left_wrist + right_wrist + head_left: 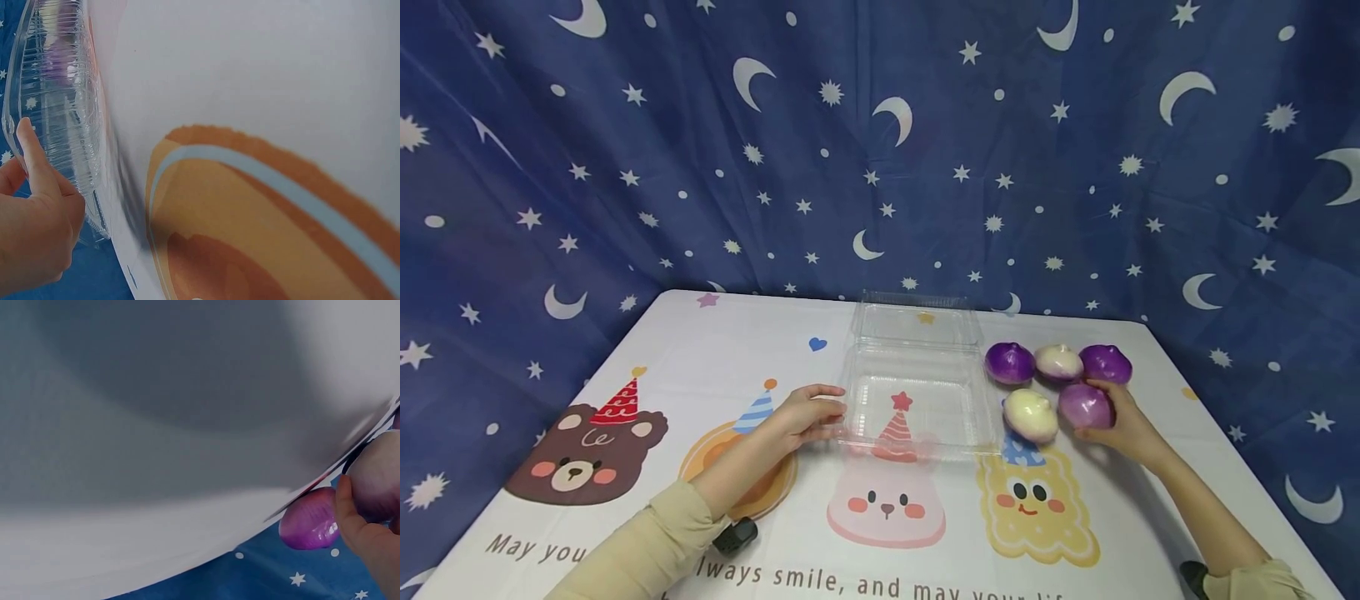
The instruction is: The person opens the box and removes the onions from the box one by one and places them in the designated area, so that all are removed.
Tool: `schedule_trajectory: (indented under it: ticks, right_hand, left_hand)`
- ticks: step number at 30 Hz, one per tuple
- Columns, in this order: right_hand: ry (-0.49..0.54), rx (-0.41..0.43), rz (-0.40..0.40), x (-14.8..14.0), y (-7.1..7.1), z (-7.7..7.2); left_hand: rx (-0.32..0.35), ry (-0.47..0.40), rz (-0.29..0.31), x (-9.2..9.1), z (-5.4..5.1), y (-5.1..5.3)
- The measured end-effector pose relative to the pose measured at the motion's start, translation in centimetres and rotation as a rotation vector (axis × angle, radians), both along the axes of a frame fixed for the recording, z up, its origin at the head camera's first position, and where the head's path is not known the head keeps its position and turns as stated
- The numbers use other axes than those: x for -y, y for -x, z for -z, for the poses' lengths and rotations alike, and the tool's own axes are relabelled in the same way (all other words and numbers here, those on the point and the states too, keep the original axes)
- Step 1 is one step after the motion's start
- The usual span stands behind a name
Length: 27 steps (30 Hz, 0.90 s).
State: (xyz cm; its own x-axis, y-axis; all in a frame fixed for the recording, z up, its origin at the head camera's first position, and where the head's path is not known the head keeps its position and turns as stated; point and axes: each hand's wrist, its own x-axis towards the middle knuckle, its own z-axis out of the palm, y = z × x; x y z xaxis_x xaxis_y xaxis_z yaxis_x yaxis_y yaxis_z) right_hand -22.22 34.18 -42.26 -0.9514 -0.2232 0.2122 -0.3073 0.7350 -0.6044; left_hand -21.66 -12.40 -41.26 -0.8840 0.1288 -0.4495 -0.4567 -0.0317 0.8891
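A hinged, clear plastic container (917,408) lies with its lid laid back in the head view. My left hand (811,417) is at its left side, thumb against the ribbed wall (62,119) and fingers at the rim. To the right, my right hand (1120,425) grips a light purple onion (1084,407) from its right side. Just left of that onion sits a white onion (1030,415). Behind them stand a dark purple onion (1010,363), another white onion (1058,363) and a second dark purple onion (1107,363). The right wrist view shows the gripped onion (378,478) partly cut off.
A white tablecloth (760,333) with printed cartoon figures and lettering covers the table. Behind it hangs a blue curtain (820,200) with moons and stars. The container's lid (917,325) reaches near the table's back edge.
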Motion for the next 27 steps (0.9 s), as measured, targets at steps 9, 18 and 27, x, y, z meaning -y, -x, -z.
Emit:
schedule_trajectory:
  ticks: [9,18,27]
  right_hand:
    - [0.01,0.042,-0.02,-0.1,0.24,0.34]
    - [-0.004,0.096,-0.017,-0.07,0.44,0.4]
    - [-0.021,0.157,0.003,-0.1,0.55,0.33]
  left_hand:
    - [0.0,0.004,0.01,-0.05,0.1,0.11]
    - [0.007,0.003,0.005,-0.01,0.07,0.08]
    - [0.005,0.011,-0.003,-0.08,0.23,0.15]
